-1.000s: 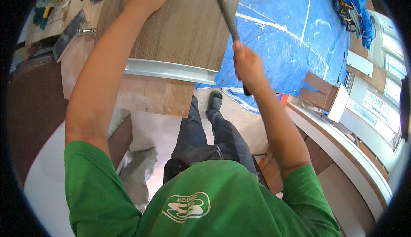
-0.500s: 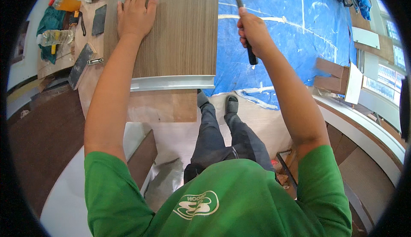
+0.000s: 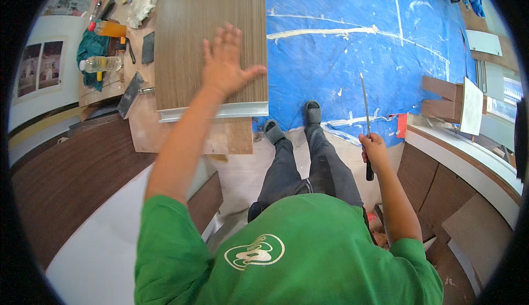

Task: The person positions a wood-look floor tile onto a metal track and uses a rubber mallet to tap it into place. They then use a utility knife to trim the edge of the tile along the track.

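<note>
My left hand (image 3: 227, 65) is over the brown wood-grain panel (image 3: 190, 46), fingers spread and the thumb reaching toward the panel's right edge. It is slightly blurred, so whether it touches the surface is unclear. A pale metal-coloured strip (image 3: 231, 110) runs along the panel's near edge. Away from the panel, down to the right, my right hand (image 3: 375, 151) is closed round the black handle of a file (image 3: 366, 103). The file's long thin grey blade points up and away from me, above the blue sheet.
Left of the panel, a plywood bench top (image 3: 151, 139) carries a clear bottle (image 3: 102, 64), an orange bottle (image 3: 110, 28), a green cloth (image 3: 91, 48) and dark offcuts. Blue sheeting (image 3: 330, 57) covers the floor beyond my feet. Board pieces (image 3: 441, 101) stand at right.
My right hand has drawn the file back toward me, off the panel's right side. My left hand has slid right and nearer across the panel. The view has shifted a little.
</note>
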Demonstrator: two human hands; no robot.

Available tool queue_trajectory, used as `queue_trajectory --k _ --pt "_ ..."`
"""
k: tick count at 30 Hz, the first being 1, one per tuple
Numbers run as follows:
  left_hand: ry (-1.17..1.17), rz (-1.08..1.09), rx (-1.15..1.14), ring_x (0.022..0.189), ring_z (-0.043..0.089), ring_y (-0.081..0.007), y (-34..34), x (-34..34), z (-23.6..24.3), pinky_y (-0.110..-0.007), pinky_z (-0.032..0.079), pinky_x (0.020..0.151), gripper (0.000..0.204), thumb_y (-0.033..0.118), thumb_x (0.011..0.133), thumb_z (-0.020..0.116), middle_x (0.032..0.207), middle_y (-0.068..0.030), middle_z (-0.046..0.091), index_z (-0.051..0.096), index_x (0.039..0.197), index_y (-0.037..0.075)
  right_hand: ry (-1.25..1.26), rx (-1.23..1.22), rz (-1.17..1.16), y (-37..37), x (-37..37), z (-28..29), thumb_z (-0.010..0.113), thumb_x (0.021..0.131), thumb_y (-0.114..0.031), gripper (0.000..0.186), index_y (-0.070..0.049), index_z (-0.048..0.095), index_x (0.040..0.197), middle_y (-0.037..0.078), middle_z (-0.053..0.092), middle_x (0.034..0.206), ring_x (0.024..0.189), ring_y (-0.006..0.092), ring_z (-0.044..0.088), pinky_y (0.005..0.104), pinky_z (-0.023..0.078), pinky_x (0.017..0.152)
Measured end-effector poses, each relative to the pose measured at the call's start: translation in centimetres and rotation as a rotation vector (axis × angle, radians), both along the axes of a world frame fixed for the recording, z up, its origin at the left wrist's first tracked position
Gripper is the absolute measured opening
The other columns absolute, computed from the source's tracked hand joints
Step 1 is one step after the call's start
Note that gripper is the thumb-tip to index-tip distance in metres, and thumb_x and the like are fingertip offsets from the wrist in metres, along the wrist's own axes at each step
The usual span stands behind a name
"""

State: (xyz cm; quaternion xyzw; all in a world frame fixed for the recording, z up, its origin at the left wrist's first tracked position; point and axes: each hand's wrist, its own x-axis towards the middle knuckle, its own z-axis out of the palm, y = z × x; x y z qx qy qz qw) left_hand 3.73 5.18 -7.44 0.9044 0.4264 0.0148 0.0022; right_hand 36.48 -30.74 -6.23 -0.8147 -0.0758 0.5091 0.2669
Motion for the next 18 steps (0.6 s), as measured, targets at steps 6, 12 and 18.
queue_trajectory --k 6,12,18 --pt "-0.032 0.072 -0.239 0.16 0.002 -0.0332 -7.3 4.1 2.8 -0.059 -0.001 0.125 0.121 0.082 0.083 0.055 0.173 -0.0135 0.004 0.009 0.165 0.006 0.032 0.009 0.113 1.9 5.1 -2.6 0.069 0.097 -0.029 0.026 -0.007 0.057 0.089 0.0 0.048 0.059 0.043 0.0117 0.049 0.0291 0.038 0.038" --pt "-0.026 0.207 -0.259 0.159 0.004 -0.0364 -13.4 5.3 1.8 -0.059 0.005 0.125 0.099 0.061 0.096 0.054 0.172 -0.0185 0.004 0.015 0.163 0.0 0.042 0.132 0.273 8.3 8.3 0.0 0.069 0.096 -0.028 0.024 -0.006 0.06 0.092 0.001 0.051 0.059 0.044 0.0127 0.051 0.03 0.042 0.039" --pt "0.019 0.155 -0.418 0.158 0.013 -0.0374 -19.6 9.7 4.4 -0.059 0.01 0.125 0.073 0.046 0.099 0.055 0.169 -0.0223 0.018 0.04 0.155 0.002 0.306 0.228 0.238 12.2 10.8 3.8 0.069 0.095 -0.023 0.02 -0.005 0.062 0.098 0.004 0.056 0.064 0.05 0.0154 0.056 0.0334 0.048 0.045"
